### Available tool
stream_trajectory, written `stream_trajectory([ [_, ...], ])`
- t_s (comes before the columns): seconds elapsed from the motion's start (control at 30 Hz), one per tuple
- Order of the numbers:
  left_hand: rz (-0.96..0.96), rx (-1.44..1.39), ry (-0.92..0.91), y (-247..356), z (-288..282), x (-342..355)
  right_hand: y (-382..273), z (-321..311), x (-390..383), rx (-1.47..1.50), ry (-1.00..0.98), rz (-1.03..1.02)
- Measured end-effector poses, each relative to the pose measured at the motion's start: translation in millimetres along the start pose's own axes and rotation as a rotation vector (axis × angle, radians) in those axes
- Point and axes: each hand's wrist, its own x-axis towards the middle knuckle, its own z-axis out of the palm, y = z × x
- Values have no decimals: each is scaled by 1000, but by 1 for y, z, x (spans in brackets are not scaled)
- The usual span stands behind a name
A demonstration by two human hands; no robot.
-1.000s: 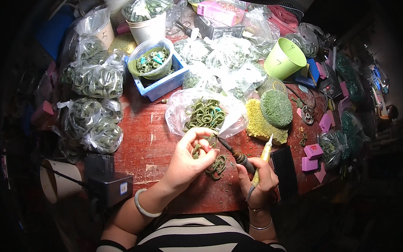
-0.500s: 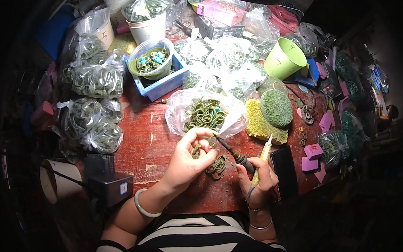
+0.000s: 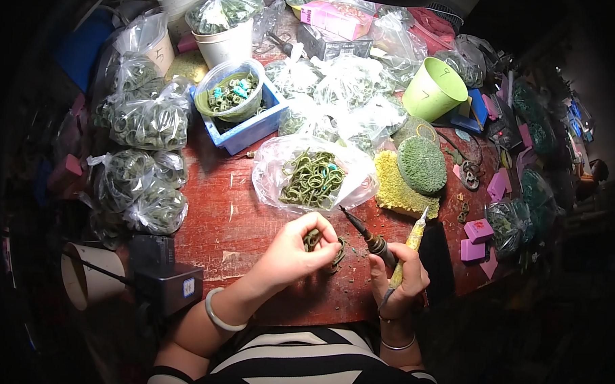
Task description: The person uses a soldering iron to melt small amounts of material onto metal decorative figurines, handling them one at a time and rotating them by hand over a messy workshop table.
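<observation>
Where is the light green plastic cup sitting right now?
In the head view the light green cup lies tipped at the table's far right, just beyond the round green scouring pad and beside the clear bags.

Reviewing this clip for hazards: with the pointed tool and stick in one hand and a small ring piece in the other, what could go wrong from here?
The right hand grips both a dark pointed tool and a yellowish stick, so control of the tip may suffer. That tip points toward the open clear bag of green rings and lies close to the left hand, which pinches a small ring piece; a slip might jab the fingers or pierce the plastic.
</observation>
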Motion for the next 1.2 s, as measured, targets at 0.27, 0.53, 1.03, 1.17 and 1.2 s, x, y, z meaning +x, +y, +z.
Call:
stream_trajectory([
  [0.27, 286, 928, 100, -1, 7, -7, -1, 1, 1, 10, -5, -6],
  [0.53, 309, 965, 104, -2, 8, -8, 1, 1, 0, -18, -11, -12],
  [1.03, 301, 857, 134, -1, 11, -6, 2, 0, 0, 7, -23, 0],
  [1.17, 289, 615, 112, -4, 5, -1, 1, 0, 0, 12, -17, -10],
  [1.2, 228, 367, 102, -11, 3, 2, 1, 0, 0, 21, -9, -10],
])
